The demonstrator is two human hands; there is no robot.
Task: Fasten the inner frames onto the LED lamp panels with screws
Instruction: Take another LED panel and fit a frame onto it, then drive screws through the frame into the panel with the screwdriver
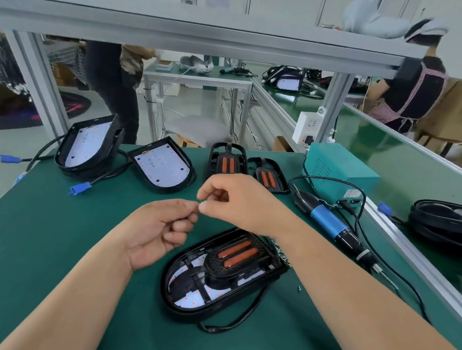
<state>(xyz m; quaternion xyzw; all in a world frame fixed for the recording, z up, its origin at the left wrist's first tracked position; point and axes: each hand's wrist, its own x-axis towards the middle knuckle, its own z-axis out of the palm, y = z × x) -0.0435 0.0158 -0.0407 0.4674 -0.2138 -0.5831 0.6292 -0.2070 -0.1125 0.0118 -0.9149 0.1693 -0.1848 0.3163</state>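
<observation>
Item 1: lamp panel (188, 295), rounded black plastic shell with a white LED board, lying on the green mat (56, 231) directly below the hands. A black lattice inner frame (217, 277) with 2 orange oblong pads sits in it.
Item 2: left hand (160, 224), fingers curled; right hand (231, 199), fingertips pinched. The tips of both meet; what they pinch, if anything, cannot be told.
Item 3: 1 small screw (299, 288), loose on the mat beside the panel.
Item 4: screwdriver (330, 222), blue metal barrel, corded, lying at right.
Item 5: 2 spare frames (227, 159) and 2 open panels (162, 167), at the far edge.
</observation>
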